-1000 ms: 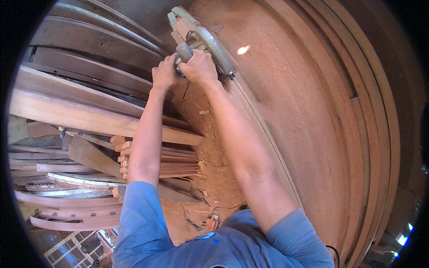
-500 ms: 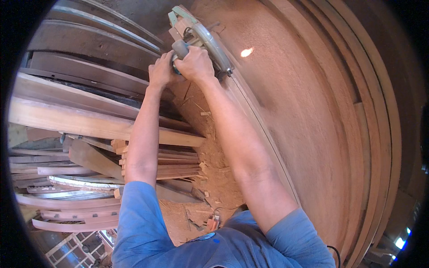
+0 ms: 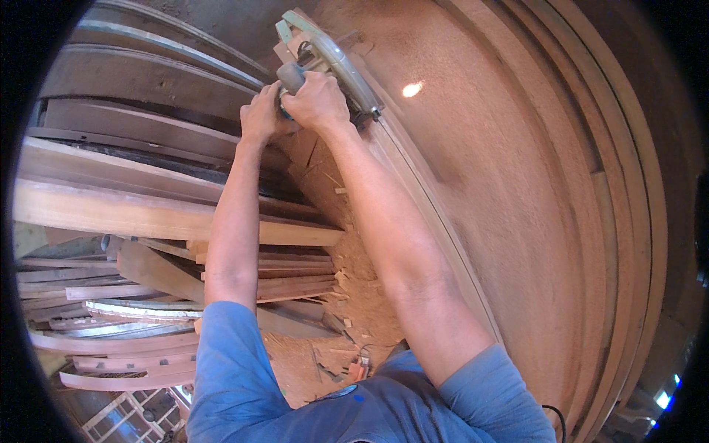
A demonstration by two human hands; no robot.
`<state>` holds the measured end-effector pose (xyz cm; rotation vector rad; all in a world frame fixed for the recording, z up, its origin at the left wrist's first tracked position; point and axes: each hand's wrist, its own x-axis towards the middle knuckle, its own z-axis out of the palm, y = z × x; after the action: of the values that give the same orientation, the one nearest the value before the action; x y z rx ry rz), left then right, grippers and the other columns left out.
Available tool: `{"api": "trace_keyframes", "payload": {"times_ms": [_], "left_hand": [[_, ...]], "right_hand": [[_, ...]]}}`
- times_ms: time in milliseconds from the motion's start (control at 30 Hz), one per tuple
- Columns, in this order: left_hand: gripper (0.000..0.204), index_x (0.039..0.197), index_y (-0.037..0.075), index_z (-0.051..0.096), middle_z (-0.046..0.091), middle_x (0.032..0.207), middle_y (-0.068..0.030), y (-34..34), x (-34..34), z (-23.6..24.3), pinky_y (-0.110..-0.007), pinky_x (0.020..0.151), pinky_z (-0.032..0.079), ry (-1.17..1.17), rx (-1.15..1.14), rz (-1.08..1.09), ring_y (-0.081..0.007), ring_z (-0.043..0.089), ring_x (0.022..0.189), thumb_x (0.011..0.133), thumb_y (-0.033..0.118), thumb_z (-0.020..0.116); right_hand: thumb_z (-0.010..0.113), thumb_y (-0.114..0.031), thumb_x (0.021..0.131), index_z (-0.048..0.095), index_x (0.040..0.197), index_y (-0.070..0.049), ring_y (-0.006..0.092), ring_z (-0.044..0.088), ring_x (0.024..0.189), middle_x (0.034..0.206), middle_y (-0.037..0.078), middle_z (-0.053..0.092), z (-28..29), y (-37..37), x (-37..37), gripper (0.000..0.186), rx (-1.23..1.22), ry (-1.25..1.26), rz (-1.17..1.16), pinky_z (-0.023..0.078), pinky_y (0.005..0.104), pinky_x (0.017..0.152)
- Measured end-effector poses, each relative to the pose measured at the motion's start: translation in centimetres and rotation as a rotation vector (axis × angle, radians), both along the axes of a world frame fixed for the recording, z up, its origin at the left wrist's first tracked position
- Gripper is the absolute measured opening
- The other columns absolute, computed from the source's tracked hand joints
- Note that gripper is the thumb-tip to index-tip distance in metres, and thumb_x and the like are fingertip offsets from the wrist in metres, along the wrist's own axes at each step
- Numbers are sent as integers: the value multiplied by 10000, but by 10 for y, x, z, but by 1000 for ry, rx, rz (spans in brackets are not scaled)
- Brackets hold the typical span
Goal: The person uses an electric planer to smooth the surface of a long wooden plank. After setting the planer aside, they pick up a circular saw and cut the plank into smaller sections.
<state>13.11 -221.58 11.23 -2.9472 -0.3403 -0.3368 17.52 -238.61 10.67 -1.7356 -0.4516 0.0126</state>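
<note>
A circular saw (image 3: 341, 65) with a pale green and grey guard rests on a wide reddish-brown wooden slab (image 3: 509, 244) at the far end of my reach. My right hand (image 3: 317, 102) is wrapped round its grey handle (image 3: 291, 76). Beside it, my left hand (image 3: 261, 115) is closed on the near left part of the saw; its fingertips are partly hidden. Behind the saw, a thin straight cut (image 3: 444, 230) runs along the slab's left side back toward me. The blade itself is hidden by the guard and slab.
Stacked planks (image 3: 133, 207) reach in from the left, their ends close to my left forearm. Sawdust and wood scraps (image 3: 347, 295) cover the floor. More long boards (image 3: 628, 184) lie along the right. A dark cable (image 3: 555, 421) shows near my right sleeve.
Both hands and the saw have moved slightly farther from me along the slab, and the cut behind the saw is a little longer. My grip looks the same.
</note>
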Motion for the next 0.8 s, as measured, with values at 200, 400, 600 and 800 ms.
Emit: {"api": "trace_keyframes", "payload": {"times_ms": [200,400,600,800], "left_hand": [[1120,1503,178,457,590,1417,-37,0,2,4,-525,1026,447,33,-10,10,-294,546,1340,531,440,947],[1102,1497,165,462,602,1386,-40,1,4,2,-512,1011,443,23,-33,-61,-298,560,1314,536,403,946],[1092,1486,133,472,605,1370,-55,10,8,-5,-502,969,452,9,4,-88,-301,577,1281,537,389,950],[1084,1482,122,473,602,1367,-66,15,17,-13,-507,956,455,59,25,-45,-312,583,1268,551,415,946]], "right_hand": [[724,-342,783,730,980,39,440,702,1028,1007,305,723,1,1,-1,429,11,-2,-19,568,489,914],[732,-336,786,738,967,24,444,709,993,978,298,726,-5,2,2,403,28,-7,-43,577,489,888],[731,-341,795,736,979,15,453,704,982,979,301,723,-8,3,4,400,32,8,-47,574,499,888],[743,-336,790,731,982,10,450,702,991,980,289,726,-15,5,8,395,41,22,-33,572,508,892]]}}
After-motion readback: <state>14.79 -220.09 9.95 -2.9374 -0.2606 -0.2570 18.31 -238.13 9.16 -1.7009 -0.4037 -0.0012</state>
